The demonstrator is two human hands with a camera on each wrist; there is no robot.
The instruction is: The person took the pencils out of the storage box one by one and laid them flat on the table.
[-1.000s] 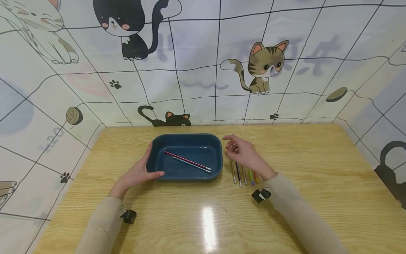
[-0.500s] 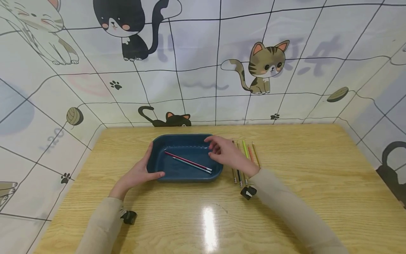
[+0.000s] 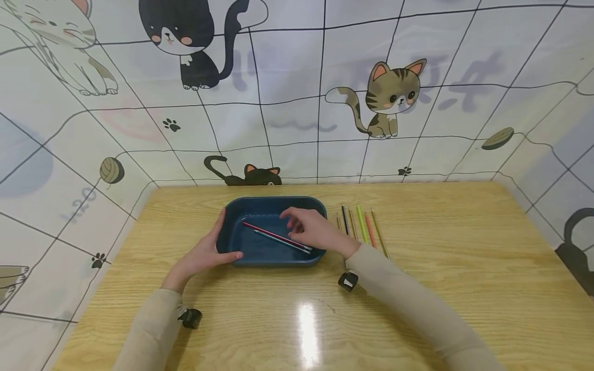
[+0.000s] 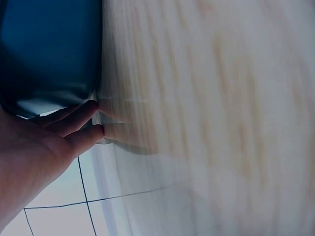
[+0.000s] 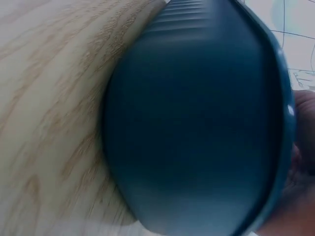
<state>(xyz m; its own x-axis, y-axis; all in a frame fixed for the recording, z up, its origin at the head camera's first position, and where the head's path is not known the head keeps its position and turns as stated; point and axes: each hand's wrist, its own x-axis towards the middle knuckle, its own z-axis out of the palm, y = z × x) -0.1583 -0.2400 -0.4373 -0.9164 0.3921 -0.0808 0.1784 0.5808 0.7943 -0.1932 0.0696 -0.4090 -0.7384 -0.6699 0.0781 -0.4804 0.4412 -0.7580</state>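
Note:
A dark blue rectangular tray [image 3: 278, 262] stands on the wooden table, with a red pencil [image 3: 266, 230] and a light blue pencil [image 3: 278, 241] slanting across its floor. My left hand [image 3: 206, 251] holds the tray's left end, thumb over the front rim and fingers along the outside wall. The left wrist view shows those fingers [image 4: 81, 128] low beside the tray. My right hand [image 3: 313, 229] hovers over the tray's right end, fingers loosely bent, with nothing visible in them. In the right wrist view the tray wall hides most of that hand.
Several pencils lie in a row right of the tray, among them a yellow-green pencil [image 3: 362, 221] and an orange one [image 3: 369, 229]; my right forearm covers their near ends. A cat-print sheet [image 3: 297, 123] rises behind the table.
My right hand has moved left from above the pencil row to over the tray, uncovering the row's far ends. The left hand and the two pencils in the tray keep their places.

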